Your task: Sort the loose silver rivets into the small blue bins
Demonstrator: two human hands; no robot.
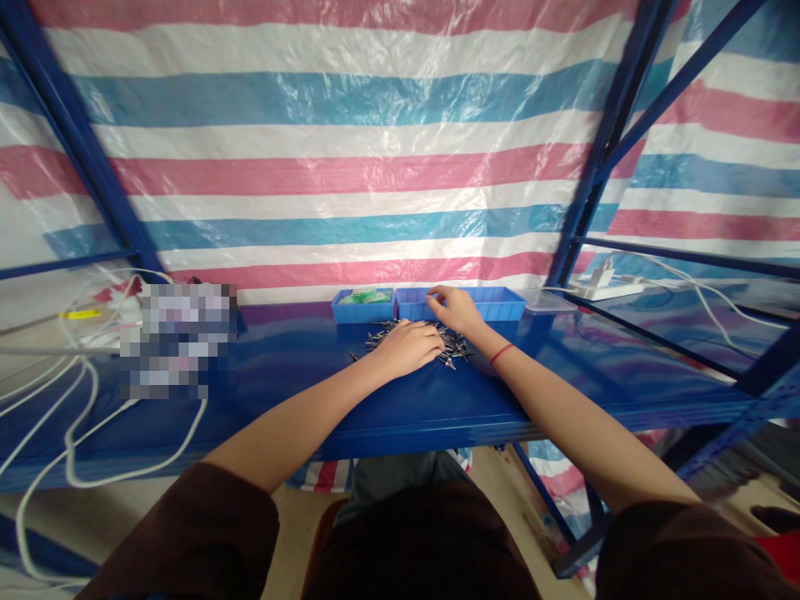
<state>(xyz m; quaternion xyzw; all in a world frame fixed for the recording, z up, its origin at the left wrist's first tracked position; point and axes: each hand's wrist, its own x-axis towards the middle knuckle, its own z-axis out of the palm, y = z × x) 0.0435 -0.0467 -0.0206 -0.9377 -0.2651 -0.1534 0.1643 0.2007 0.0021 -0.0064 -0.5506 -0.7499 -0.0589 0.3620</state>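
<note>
A loose pile of thin metal pieces (459,352), dark and silvery like rivets or screws, lies on the blue tabletop. Over the pile rests my left hand (409,348), its fingers bent downward and pressed together among the pieces. My right hand (456,310) is held just behind the pile, in front of and above a long blue bin (506,305). Its thumb and fingers curl together towards the left. Whatever either hand holds is too small or hidden to name. A smaller blue bin (362,312) with a green and clear plastic packet adjoins the long one.
A clear plastic lid or tray (550,302) lies right of the bins. White cables (93,417) loop across the left side, beside a blurred-out object (181,337). A power strip (609,287) sits at the right. Blue metal posts (593,158) and striped sheeting (350,175) surround the table.
</note>
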